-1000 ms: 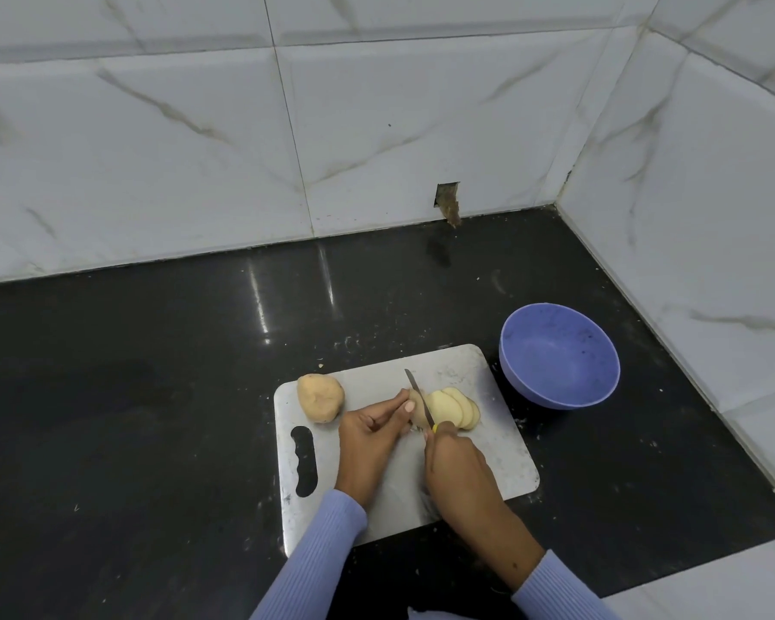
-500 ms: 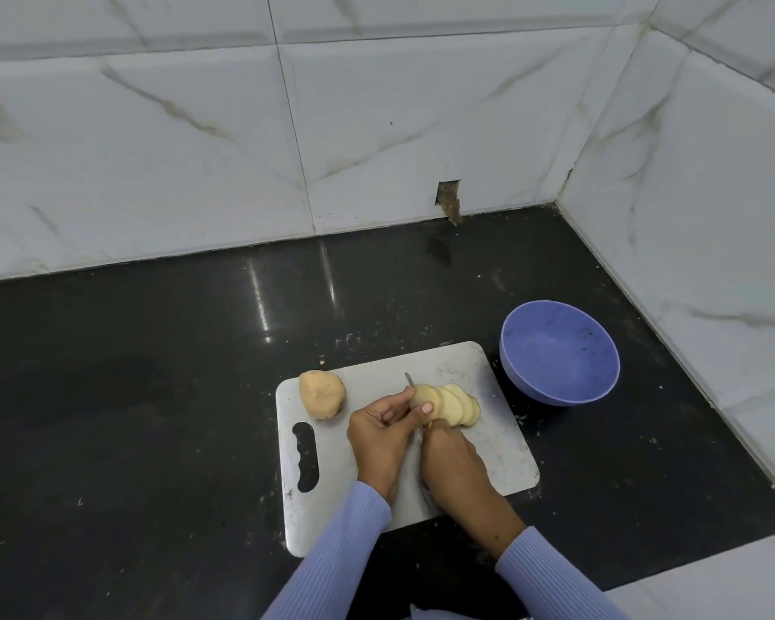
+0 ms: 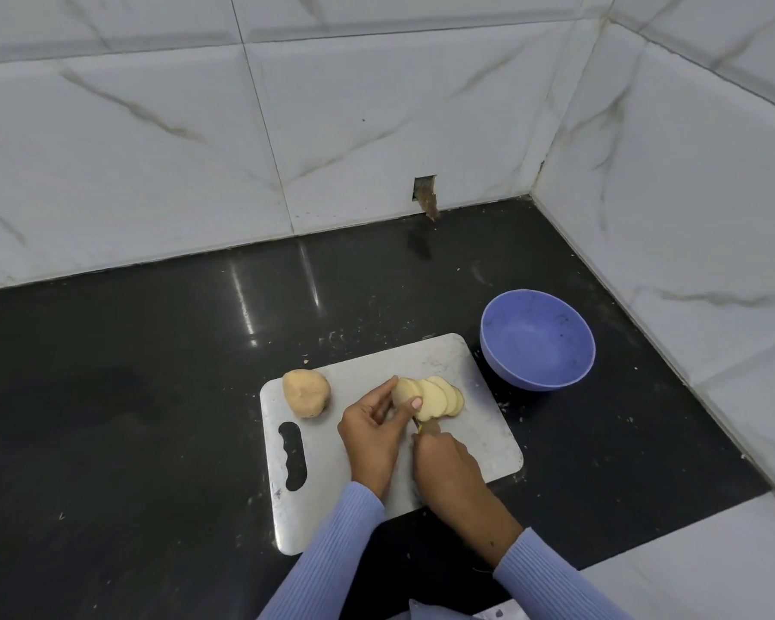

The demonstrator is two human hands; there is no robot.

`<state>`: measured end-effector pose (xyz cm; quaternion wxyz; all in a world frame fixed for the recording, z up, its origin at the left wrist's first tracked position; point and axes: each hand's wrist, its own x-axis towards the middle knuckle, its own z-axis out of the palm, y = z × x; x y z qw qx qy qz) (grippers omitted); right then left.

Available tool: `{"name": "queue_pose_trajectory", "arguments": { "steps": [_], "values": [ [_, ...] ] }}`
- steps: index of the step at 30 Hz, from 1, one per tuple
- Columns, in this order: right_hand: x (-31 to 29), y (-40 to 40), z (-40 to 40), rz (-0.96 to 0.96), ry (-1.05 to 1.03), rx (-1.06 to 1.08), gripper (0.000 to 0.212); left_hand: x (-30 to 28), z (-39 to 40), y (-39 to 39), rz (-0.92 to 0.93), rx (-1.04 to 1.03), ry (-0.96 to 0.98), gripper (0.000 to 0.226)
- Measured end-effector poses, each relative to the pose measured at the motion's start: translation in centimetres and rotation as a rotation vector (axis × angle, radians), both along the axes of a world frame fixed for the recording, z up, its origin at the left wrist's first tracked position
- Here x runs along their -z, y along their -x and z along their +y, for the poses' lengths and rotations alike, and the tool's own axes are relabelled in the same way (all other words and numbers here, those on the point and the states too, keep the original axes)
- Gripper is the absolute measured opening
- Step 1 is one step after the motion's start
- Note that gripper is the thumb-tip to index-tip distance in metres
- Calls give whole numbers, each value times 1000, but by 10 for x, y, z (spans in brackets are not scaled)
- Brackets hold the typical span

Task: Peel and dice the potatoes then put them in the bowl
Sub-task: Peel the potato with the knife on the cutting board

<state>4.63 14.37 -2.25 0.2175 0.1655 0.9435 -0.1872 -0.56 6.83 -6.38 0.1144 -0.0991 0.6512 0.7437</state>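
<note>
Left hand point(image 3: 372, 429) is pinching the uncut end of the peeled potato point(image 3: 404, 392) on the cutting board point(image 3: 479, 436), thumb on the near side, fingertips point(image 3: 415, 402) curled over the top. Right hand point(image 3: 444, 463) is closing around a knife point(image 3: 423, 427); only a sliver near the handle is showing, the blade is hidden behind the left hand, so I can't tell how deep it's sitting in the cut.

Key geometry: the potato's long axis is running left-right across the board. Finished slices point(image 3: 441, 398) are fanning out to the right, leaning on each other. The remaining stub is lying to the left of the cut line, directly under the left fingertips. So the blade is working toward the holding fingers, and there isn't much stub left. My read: the next cut is calling for the left fingers to be backing off leftward or tucking in, otherwise nick risk.

A second potato point(image 3: 306, 392), looking peeled and whole, is sitting at the board's far left corner, nearer the left hand. The bowl point(image 3: 497, 360) is standing just off the board's far right corner, nearer the right hand, with no potato in it. Judging progress: slicing stage only, no dicing yet.
</note>
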Motion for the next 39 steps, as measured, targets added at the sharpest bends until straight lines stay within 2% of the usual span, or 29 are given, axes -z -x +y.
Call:
{"name": "queue_pose_trajectory", "arguments": {
  "steps": [11, 13, 18, 21, 24, 29, 35, 39],
  "values": [
    [-6, -45, 31, -55, 138, 46, 33, -2, -12, -1, 8, 41, -20, 44],
    [-19, -47, 40, 31, 212, 109, 32, -3, -16, 0, 16, 53, -10, 43],
    [-27, -8, 37, 432, 271, 249, 35, -6, -16, 0, 65, 87, 42, 40],
    [-21, 19, 24, 502, 242, 266, 39, -8, -16, 2, 113, 79, 79, 33],
    [-14, 32, 23, 528, 280, 286, 32, -8, -20, 5, 167, 94, 96, 28],
    [-2, 40, 25, 546, 335, 299, 28, -6, -20, 6, 187, 131, 100, 34],
    [3, 41, 31, 590, 403, 307, 24, 5, -24, 15, 231, 259, 250, 63],
    [7, 42, 34, 579, 407, 308, 24, 6, -22, 15, 285, 262, 298, 58]
  ]
}}
